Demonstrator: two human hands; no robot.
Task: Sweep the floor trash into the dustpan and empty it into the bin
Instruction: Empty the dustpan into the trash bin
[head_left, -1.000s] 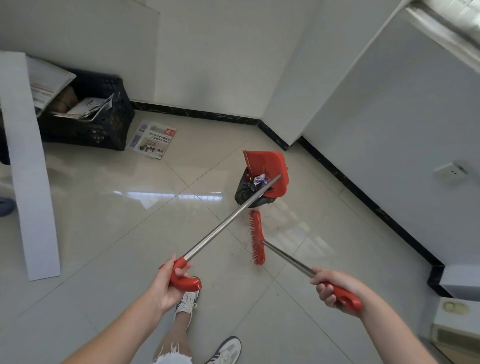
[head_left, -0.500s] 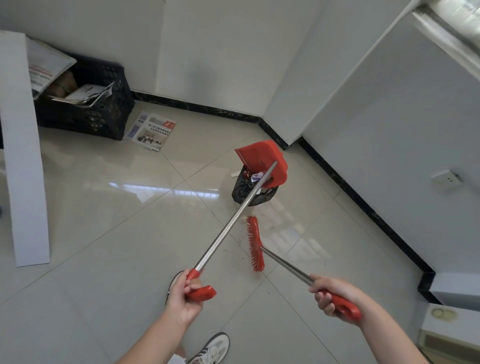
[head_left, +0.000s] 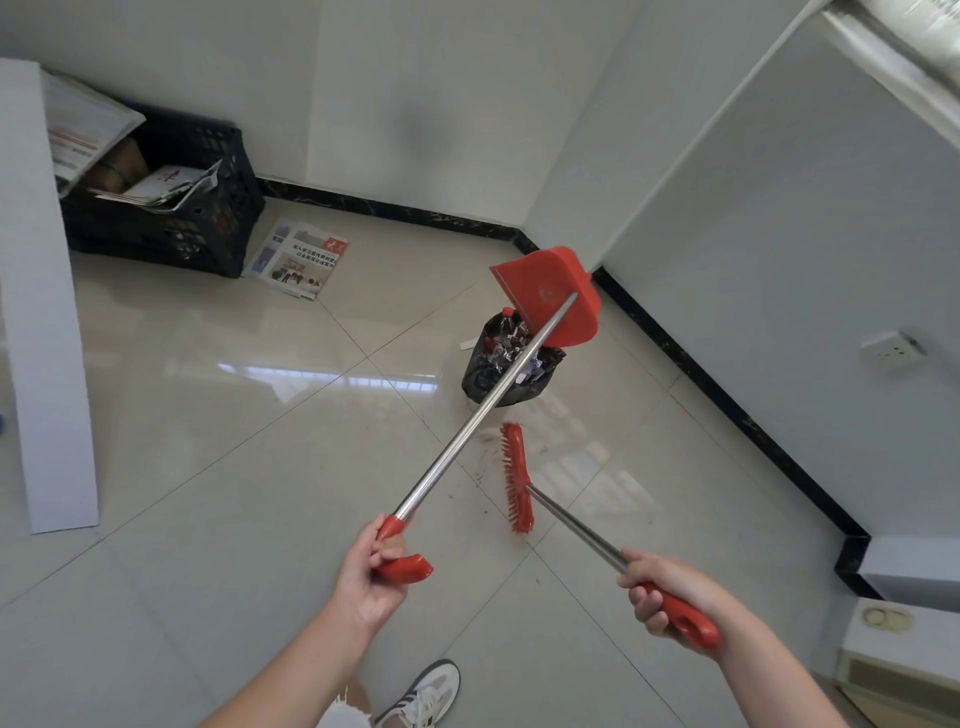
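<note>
Since the dustpan (head_left: 550, 296) hangs tipped just above the bin (head_left: 498, 379), I'd call this the dump step, i.e. late in the task. Sweep-up looks mostly done. Can't tell if the pan is fully empty, its contents aren't readable from this angle. Prob still to do: fine dark bits (head_left: 480, 462) on the tile beside the broom head (head_left: 517, 478), plus a white scrap (head_left: 467, 344) just behind the bin. Hands: left hand (head_left: 369, 571) clenched round the red grip of the dustpan pole, right hand (head_left: 660, 592) wrapped round the red grip of the broom, head down low near the bin. Dustpan: red plastic w/ long steel pole, flat face toward cam, lip angled down at the bin. Bin: black bag liner, packed w/ wrappers + a red-capped bottle, approx full to the rim, so spill-over is a risk
</note>
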